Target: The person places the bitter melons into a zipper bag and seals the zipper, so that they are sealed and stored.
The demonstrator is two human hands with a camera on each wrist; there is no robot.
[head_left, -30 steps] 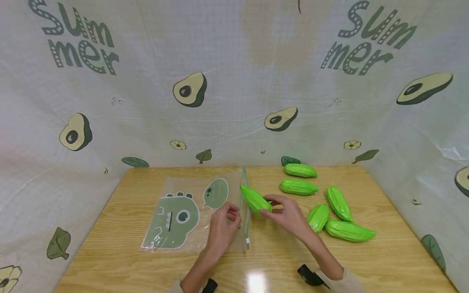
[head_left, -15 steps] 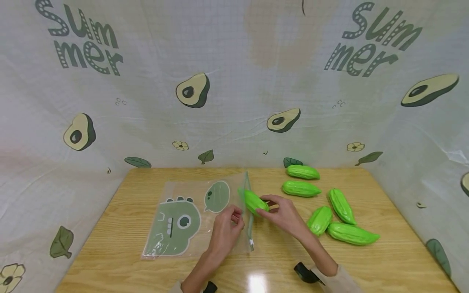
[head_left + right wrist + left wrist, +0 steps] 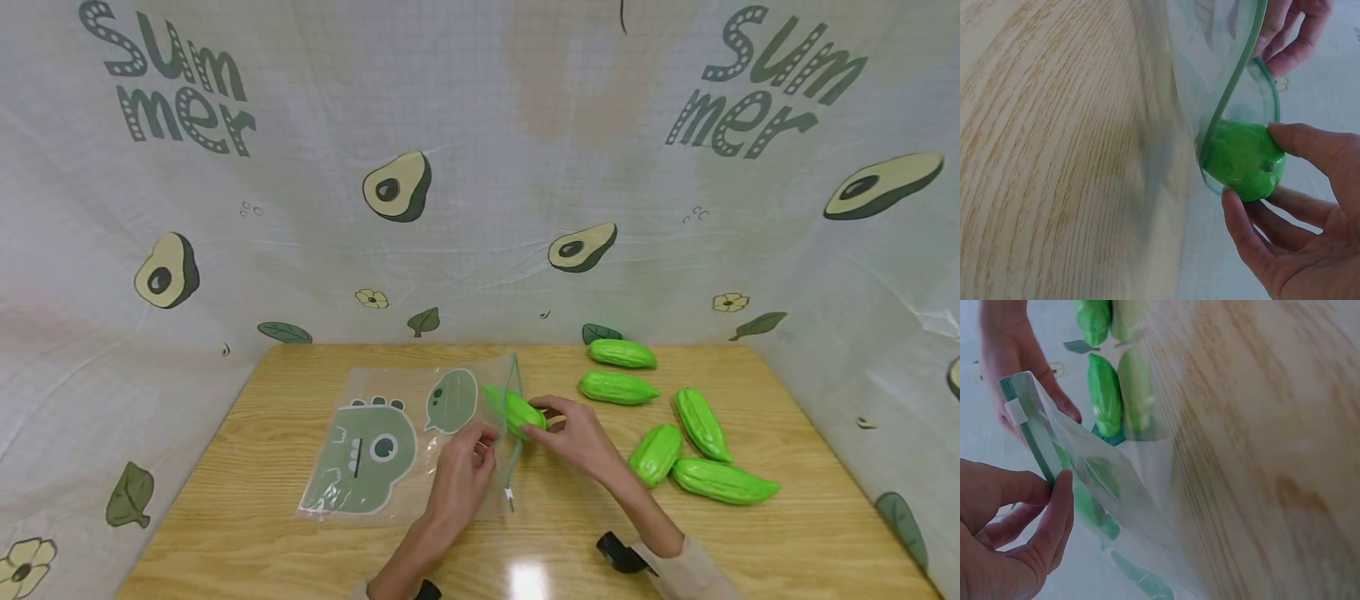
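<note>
A clear zip bag (image 3: 371, 383) with a green dinosaur print lies at the left of the table, its slider-edged mouth facing right. My left hand (image 3: 462, 467) pinches the edge of that mouth between thumb and fingers, lifting one side. My right hand (image 3: 577, 437) grips the blunt end of a bright green, ridged bitter melon (image 3: 1244, 159). Its pointed front half is inside the bag, and the blunt end sticks out of the opening. The white slider (image 3: 1016, 411) sits at one end of the green zip strip.
Several more green bitter melons lie on the right of the wooden table (image 3: 225, 467): two at the back (image 3: 618, 387), the others nearer (image 3: 723, 481). A printed cloth (image 3: 480, 167) hangs behind and at both sides.
My right hand has moved left, pushing the bitter melon from outside the bag's mouth partly into it. The bag's edge has risen and opened around it, with my left hand still pinching it.
</note>
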